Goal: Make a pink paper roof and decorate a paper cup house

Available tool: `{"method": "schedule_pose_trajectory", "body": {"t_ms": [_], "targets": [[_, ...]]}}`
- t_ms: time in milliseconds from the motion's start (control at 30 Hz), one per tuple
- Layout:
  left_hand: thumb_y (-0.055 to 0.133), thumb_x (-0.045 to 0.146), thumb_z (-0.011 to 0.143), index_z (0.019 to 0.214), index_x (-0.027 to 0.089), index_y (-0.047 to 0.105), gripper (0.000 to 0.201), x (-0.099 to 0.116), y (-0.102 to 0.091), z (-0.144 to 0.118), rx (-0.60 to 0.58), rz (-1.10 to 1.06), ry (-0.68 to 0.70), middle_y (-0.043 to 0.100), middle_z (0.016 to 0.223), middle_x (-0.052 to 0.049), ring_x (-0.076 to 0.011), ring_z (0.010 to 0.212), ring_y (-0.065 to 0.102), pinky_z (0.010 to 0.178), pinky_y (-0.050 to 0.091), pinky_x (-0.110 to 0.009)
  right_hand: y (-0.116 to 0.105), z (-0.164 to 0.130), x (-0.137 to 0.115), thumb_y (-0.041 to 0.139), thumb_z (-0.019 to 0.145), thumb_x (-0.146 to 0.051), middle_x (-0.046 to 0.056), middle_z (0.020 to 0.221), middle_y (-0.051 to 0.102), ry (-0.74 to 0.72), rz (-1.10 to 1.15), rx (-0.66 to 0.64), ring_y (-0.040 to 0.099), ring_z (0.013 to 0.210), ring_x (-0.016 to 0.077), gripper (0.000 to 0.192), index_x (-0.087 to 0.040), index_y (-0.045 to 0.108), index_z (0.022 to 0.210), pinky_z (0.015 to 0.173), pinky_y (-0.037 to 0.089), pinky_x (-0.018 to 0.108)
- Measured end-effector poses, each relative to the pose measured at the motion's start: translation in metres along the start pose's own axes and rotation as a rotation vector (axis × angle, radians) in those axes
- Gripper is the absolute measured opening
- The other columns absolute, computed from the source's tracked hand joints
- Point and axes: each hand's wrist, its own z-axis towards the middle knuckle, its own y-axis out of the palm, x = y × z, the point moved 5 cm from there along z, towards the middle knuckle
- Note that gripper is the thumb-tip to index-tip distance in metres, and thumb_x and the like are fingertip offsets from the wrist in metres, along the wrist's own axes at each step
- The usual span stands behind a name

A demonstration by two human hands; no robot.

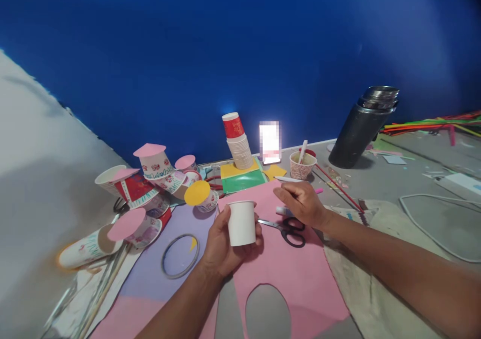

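My left hand point(221, 246) grips a plain white paper cup point(241, 222), held upright above a pink paper sheet point(296, 274) that has a rounded hole cut out of it. My right hand point(302, 202) rests palm down on the pink sheet, its fingers over a small white glue stick point(281, 210). Whether the fingers close on the stick is hard to tell. Black-handled scissors point(287, 230) lie on the pink sheet just below my right hand.
Several decorated paper cups with pink and yellow paper lids point(150, 188) are piled at the left. A cup stack point(237, 141) stands on yellow and green paper. A ring point(180, 256) lies on purple paper. A dark flask point(363, 126), a patterned cup point(301, 166), sticks and a white cable point(432, 228) are at the right.
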Motion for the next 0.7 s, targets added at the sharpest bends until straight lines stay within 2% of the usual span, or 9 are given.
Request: {"method": "schedule_pose_trajectory", "body": {"t_ms": [133, 200, 300, 367, 467, 533, 567, 633, 700], "targets": [[0.076, 0.050, 0.090, 0.122, 0.009, 0.072, 0.052, 0.000, 0.001, 0.001, 0.000, -0.010, 0.009, 0.075, 0.095, -0.013, -0.0254, 0.078, 0.071, 0.068, 0.056, -0.037, -0.024, 0.022, 0.001, 0.034, 0.101, -0.083, -0.006, 0.051, 0.023, 0.103, 0.150, 0.078, 0.025, 0.044, 0.0135, 0.069, -0.029, 0.024, 0.060, 0.045, 0.030, 0.034], [0.076, 0.049, 0.090, 0.121, 0.009, 0.072, 0.052, -0.001, 0.000, 0.002, 0.004, -0.013, 0.017, 0.075, 0.096, -0.014, -0.0263, 0.079, 0.072, 0.068, 0.056, -0.038, -0.041, 0.037, 0.004, 0.035, 0.098, -0.087, -0.008, 0.052, 0.019, 0.192, 0.288, 0.109, 0.019, 0.043, 0.0126, 0.067, -0.030, 0.025, 0.063, 0.042, 0.028, 0.034], [0.076, 0.049, 0.091, 0.120, 0.009, 0.072, 0.051, -0.002, -0.001, 0.003, 0.001, -0.021, 0.017, 0.076, 0.097, -0.014, -0.0266, 0.080, 0.072, 0.069, 0.056, -0.038, -0.062, 0.052, 0.002, 0.027, 0.097, -0.087, -0.008, 0.054, 0.015, 0.264, 0.268, 0.040, 0.018, 0.046, 0.0135, 0.065, -0.030, 0.025, 0.066, 0.046, 0.031, 0.034], [0.076, 0.049, 0.090, 0.120, 0.009, 0.073, 0.050, -0.003, -0.002, 0.003, -0.006, -0.025, 0.017, 0.076, 0.097, -0.014, -0.0265, 0.080, 0.072, 0.069, 0.056, -0.038, -0.065, 0.052, 0.001, 0.030, 0.098, -0.084, -0.006, 0.053, 0.024, 0.281, 0.181, -0.056, 0.025, 0.048, 0.0144, 0.065, -0.029, 0.035, 0.065, 0.050, 0.034, 0.035], [0.077, 0.048, 0.090, 0.120, 0.009, 0.072, 0.050, -0.001, -0.002, 0.003, -0.005, -0.028, 0.018, 0.076, 0.097, -0.014, -0.0261, 0.079, 0.072, 0.070, 0.055, -0.037, -0.058, 0.034, 0.003, 0.068, 0.087, -0.072, 0.001, 0.058, 0.054, 0.279, 0.008, -0.218, 0.046, 0.054, 0.0168, 0.052, -0.026, 0.059, 0.064, 0.054, 0.034, 0.034], [0.076, 0.049, 0.091, 0.121, 0.009, 0.072, 0.050, 0.000, -0.002, 0.003, 0.005, -0.025, 0.018, 0.076, 0.096, -0.014, -0.0255, 0.078, 0.072, 0.069, 0.055, -0.037, -0.050, 0.018, 0.009, 0.087, 0.073, -0.054, 0.002, 0.063, 0.064, 0.246, -0.195, -0.312, 0.051, 0.057, 0.0175, 0.036, -0.026, 0.066, 0.063, 0.054, 0.029, 0.033], [0.076, 0.049, 0.091, 0.121, 0.009, 0.072, 0.050, 0.000, -0.002, 0.003, 0.010, -0.022, 0.021, 0.075, 0.096, -0.014, -0.0251, 0.078, 0.071, 0.069, 0.054, -0.037, -0.047, 0.010, 0.013, 0.091, 0.068, -0.047, 0.002, 0.063, 0.066, 0.240, -0.281, -0.337, 0.053, 0.057, 0.0178, 0.032, -0.025, 0.068, 0.065, 0.054, 0.026, 0.032], [0.077, 0.049, 0.090, 0.122, 0.009, 0.072, 0.051, 0.000, -0.002, 0.003, 0.017, -0.018, 0.019, 0.075, 0.096, -0.013, -0.0246, 0.077, 0.071, 0.069, 0.054, -0.037, -0.043, -0.001, 0.023, 0.087, 0.074, -0.047, 0.002, 0.067, 0.070, 0.206, -0.604, -0.405, 0.060, 0.059, 0.0203, 0.029, -0.025, 0.067, 0.069, 0.053, 0.024, 0.031], [0.077, 0.049, 0.090, 0.122, 0.009, 0.072, 0.051, 0.000, -0.002, 0.003, 0.019, -0.017, 0.016, 0.075, 0.096, -0.013, -0.0242, 0.077, 0.070, 0.069, 0.054, -0.037, -0.040, -0.009, 0.030, 0.085, 0.077, -0.047, 0.002, 0.069, 0.072, 0.202, -0.727, -0.477, 0.066, 0.063, 0.0233, 0.027, -0.026, 0.069, 0.072, 0.052, 0.025, 0.031]]}}
